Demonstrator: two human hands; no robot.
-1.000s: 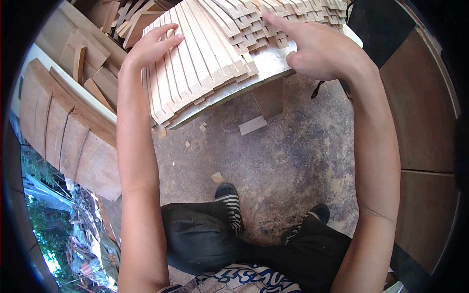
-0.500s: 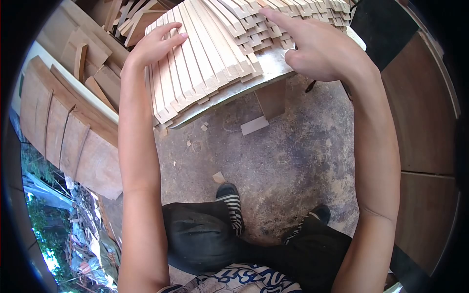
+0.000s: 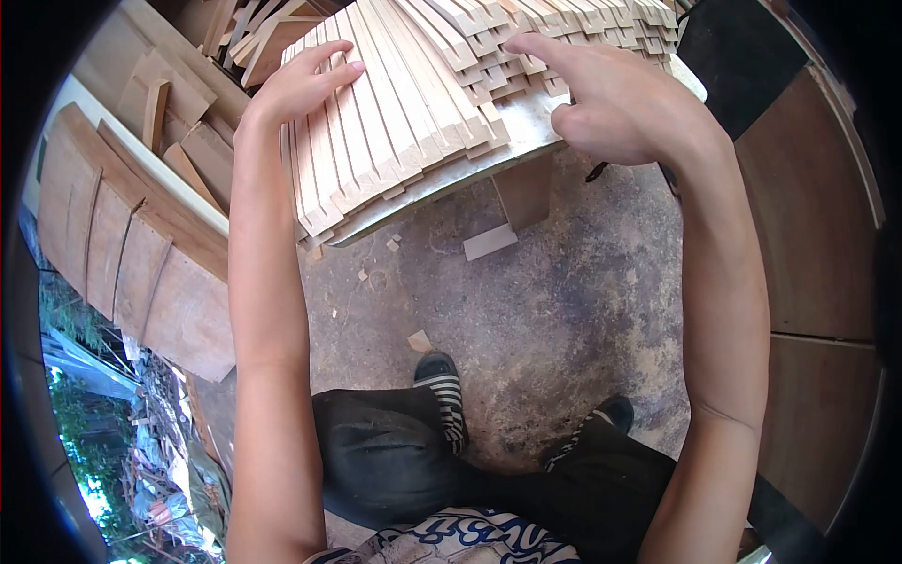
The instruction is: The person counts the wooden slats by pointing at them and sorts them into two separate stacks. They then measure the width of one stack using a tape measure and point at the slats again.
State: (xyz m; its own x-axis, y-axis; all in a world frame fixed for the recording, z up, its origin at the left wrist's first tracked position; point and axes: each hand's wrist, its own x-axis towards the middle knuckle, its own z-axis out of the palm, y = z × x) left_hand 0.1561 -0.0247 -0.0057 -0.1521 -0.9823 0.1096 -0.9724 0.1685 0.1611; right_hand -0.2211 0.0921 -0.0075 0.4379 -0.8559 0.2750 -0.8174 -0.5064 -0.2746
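A row of long pale wooden slats [image 3: 385, 122] lies side by side on a low bench [image 3: 512, 132], with stacks of shorter slat ends [image 3: 564, 28] behind them. My left hand [image 3: 301, 85] rests flat on the leftmost slats, fingers spread and holding nothing. My right hand [image 3: 611, 89] hovers at the bench's right edge. Its forefinger points at the short slat ends and touches them, and the other fingers are curled in.
Wide wooden boards [image 3: 132, 254] lean at the left, with more offcuts [image 3: 169, 103] behind them. Small wood scraps [image 3: 487, 242] lie on the dusty concrete floor. My legs and feet [image 3: 442, 385] stand below the bench. A dark panel [image 3: 817, 235] runs along the right.
My right forefinger has drawn back slightly along the short slat ends. My left hand stays on the long slats.
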